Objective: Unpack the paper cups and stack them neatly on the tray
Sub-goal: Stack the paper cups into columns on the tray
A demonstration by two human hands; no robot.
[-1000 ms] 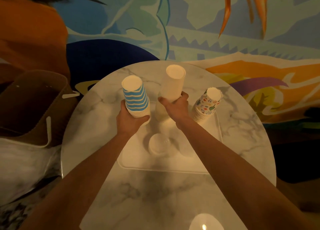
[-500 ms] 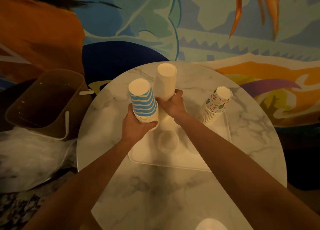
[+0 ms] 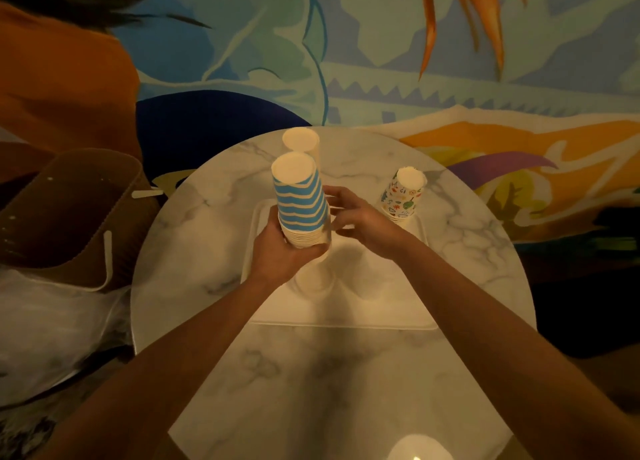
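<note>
Back wall is a big mural (image 3: 381, 44), blues/greens w/ orange shapes. Round marble desk (image 3: 329, 390) fills the middle; a bright glare spot (image 3: 415, 449) sits at its near edge. Brown bag (image 3: 69, 217) stands open off the desk's left side, w/ crumpled clear plastic (image 3: 52, 328) below it. White rectangular tray (image 3: 374, 297) lies flat on the desk, approx centre. Three cup stacks, all upside down, bases up. Plain stack (image 3: 300, 141) is farthest back; its lower part is hidden behind the striped one, so can't tell if it rests on the tray or the desk. Striped stack (image 3: 299, 200), blue/white, sits over the tray's far-left part, tilted slightly; can't tell if its rims touch the tray. Patterned stack (image 3: 403, 196) stands at the tray's far-right corner, well apart from both hands. L hand (image 3: 280, 251) grips the striped stack at its rim end, fingers wrapped round the bottom rims from the near side, thumb on the right. R hand (image 3: 367, 224) is just right of the striped stack, holding nothing; its fingers (image 3: 341, 196) are spread and loosely bent toward the stack, blurred, so contact can't be told. Both forearms are bare, reaching in from the near edge.
</note>
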